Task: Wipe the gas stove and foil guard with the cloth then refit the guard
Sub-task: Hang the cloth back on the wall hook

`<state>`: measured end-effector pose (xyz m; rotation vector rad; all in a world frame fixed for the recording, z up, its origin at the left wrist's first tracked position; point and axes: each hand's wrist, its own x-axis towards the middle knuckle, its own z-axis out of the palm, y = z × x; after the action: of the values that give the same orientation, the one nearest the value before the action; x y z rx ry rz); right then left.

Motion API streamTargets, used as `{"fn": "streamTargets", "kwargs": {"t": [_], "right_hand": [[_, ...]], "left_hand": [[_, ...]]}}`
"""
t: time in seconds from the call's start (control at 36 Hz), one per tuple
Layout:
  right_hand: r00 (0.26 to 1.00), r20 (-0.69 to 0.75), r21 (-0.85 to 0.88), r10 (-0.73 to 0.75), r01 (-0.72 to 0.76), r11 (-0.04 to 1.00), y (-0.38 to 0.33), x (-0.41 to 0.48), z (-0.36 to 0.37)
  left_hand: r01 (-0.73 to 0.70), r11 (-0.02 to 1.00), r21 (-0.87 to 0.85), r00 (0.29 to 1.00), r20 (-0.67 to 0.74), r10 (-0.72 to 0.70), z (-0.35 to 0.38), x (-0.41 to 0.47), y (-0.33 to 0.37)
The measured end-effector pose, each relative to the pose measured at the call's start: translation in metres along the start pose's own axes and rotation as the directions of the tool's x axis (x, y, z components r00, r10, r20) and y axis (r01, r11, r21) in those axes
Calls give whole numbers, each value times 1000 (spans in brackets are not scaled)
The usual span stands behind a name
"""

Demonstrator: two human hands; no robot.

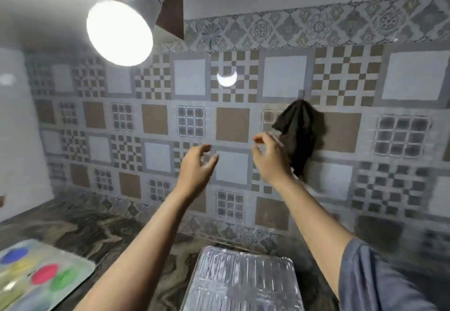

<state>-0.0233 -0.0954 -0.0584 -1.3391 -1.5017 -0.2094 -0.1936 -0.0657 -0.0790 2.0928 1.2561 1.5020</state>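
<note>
Lowest and nearest, the foil guard [239, 279] is seen lying on the marbled tabletop [97, 228], with a tray [80, 265] of coloured patches set off to its left. Beyond it, both hands are held up toward the tiled wall. The left hand [197, 167] and the right hand [270, 159] are loosely curled, fingers [261, 138] parted, with nothing gripped. Farthest, the dark cloth [300, 135] is hung from a wall hook [301, 94], its long axis vertical. It lies just right of the right hand, plainly the nearer one. Whether contact is made cannot be told.
</note>
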Motion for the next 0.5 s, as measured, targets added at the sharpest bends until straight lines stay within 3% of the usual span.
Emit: {"fn": "streamTargets", "kwargs": {"t": [0.08,0.19,0.36,0.5], "right_hand": [[987,158,40,31,-38,998,2,-46,38],[906,420,93,52,-100,991,11,-113,93],[684,727,28,58,-114,993,26,-219,155],[479,877,-68,44,33,997,44,-271,184]], "left_hand": [[97,989,110,990,89,-107,-6,-49,-42],[233,948,218,947,171,-272,-12,-123,-101],[416,827,378,790,300,-534,-10,-234,-163],[519,751,409,670,350,-654,0,-298,-184]]}}
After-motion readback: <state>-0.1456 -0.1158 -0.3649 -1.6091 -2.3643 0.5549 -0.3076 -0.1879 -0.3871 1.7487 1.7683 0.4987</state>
